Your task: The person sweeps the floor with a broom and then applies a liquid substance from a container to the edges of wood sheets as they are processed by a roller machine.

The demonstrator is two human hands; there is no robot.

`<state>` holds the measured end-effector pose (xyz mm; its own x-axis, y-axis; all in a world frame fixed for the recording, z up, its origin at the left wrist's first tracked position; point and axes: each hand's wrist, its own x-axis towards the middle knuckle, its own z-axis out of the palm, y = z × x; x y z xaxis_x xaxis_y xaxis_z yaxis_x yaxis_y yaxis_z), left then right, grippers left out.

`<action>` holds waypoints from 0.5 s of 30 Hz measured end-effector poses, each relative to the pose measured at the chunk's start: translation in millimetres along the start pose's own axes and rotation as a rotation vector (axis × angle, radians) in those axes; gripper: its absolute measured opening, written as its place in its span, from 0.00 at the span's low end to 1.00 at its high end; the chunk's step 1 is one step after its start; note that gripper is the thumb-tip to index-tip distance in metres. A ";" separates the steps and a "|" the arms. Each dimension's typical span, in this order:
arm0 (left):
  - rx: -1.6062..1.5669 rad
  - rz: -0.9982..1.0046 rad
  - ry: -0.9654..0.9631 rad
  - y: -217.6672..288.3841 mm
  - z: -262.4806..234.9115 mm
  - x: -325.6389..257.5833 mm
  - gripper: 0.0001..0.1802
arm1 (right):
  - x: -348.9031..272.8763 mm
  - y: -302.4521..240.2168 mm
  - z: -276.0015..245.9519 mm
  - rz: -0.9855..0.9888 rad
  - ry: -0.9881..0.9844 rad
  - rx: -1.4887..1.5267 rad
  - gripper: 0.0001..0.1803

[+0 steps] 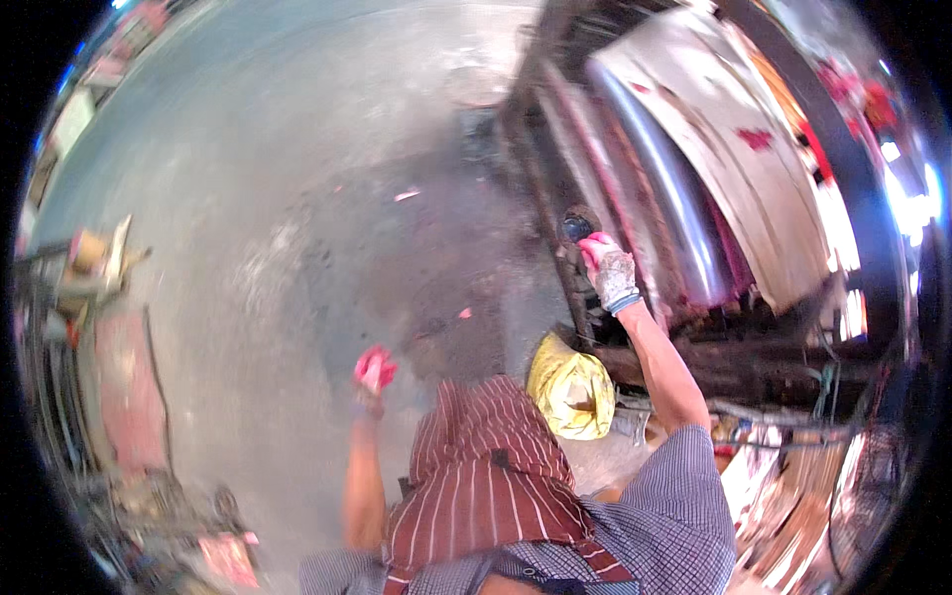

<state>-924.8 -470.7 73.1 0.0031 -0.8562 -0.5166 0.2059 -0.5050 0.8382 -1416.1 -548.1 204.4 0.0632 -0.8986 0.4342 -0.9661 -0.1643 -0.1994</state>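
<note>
Floor [258,188], grey with dark stains, extends beneath and beyond the fingers of both hands. From where I stand, a dark rack [714,372] is the next largest item; it lies beside the right fingers and extends to their right. It carries a pale sheet [724,169] with red stains, to the right of and beyond those fingers, and a shiny grey curved sheet [679,188] between the two. A striped brown apron [486,476] covers the person's front, nearer the body than either set of fingers. A yellow bag [572,389] rests on the body side of the right fingers, below the rack edge.

Right hand [608,268]: gloved, pink at the fingers and greyish over the back, with a blue cuff [621,301] at the wrist. The arm reaches forward and outward, elbow bent. The fingers curl; I cannot tell whether they are closed on anything.

Left hand [374,370]: gloved, pink at the fingers, blurred. The forearm points forward over the floor, well apart from the rack. The fingers appear bent; their closure cannot be told.

Dark round part [576,226]: located just beyond the right fingertips, at the rack edge. Contact cannot be confirmed.
</note>
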 end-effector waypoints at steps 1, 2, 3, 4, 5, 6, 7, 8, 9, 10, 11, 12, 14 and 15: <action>-0.011 0.026 -0.013 18.8 4.6 -7.4 0.25 | 15.3 -30.8 11.3 -0.041 -0.069 0.071 0.10; -0.020 0.053 -0.024 34.0 6.2 -12.9 0.24 | 30.7 -65.5 17.6 -0.086 -0.141 0.140 0.11; -0.070 0.061 -0.025 44.3 8.7 -17.8 0.26 | 44.9 -103.7 18.0 -0.168 -0.186 0.185 0.13; -0.118 0.071 -0.035 53.4 11.3 -20.1 0.28 | 53.0 -131.8 24.8 -0.268 -0.165 0.237 0.13; -0.169 0.104 -0.042 60.0 12.8 -22.5 0.29 | 60.1 -158.2 33.5 -0.371 -0.142 0.293 0.14; -0.221 0.140 -0.056 66.8 17.7 -22.0 0.30 | 68.6 -182.1 37.5 -0.469 -0.119 0.346 0.15; -0.258 0.149 -0.035 79.4 23.4 -24.4 0.32 | 75.3 -208.5 31.9 -0.587 -0.114 0.367 0.16; -0.291 0.167 -0.009 89.6 26.0 -33.2 0.34 | 78.0 -234.8 29.0 -0.650 -0.145 0.422 0.17; -0.377 0.193 0.016 90.6 24.6 -40.7 0.35 | 79.9 -263.0 27.6 -0.717 -0.170 0.481 0.17; -0.457 0.223 0.035 93.0 21.0 -43.6 0.36 | 78.3 -290.3 25.9 -0.778 -0.192 0.538 0.17; -0.539 0.220 0.038 95.1 14.8 -56.1 0.37 | 71.2 -314.3 16.1 -0.860 -0.212 0.506 0.19; -0.612 0.233 0.035 101.3 11.1 -65.5 0.37 | 66.0 -329.1 18.3 -0.889 -0.294 0.478 0.21; -0.857 0.332 -0.078 71.4 -25.2 -73.2 0.38 | 42.2 -371.4 16.9 -1.030 -0.283 0.508 0.23; -0.914 0.391 -0.072 68.1 -30.7 -84.9 0.37 | 41.1 -388.2 12.0 -1.051 -0.450 0.484 0.22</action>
<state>-881.0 -429.0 168.7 0.1780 -0.9643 -0.1960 0.8776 0.0655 0.4748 -1035.4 -526.1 289.2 0.9230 -0.2848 0.2587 -0.2097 -0.9361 -0.2824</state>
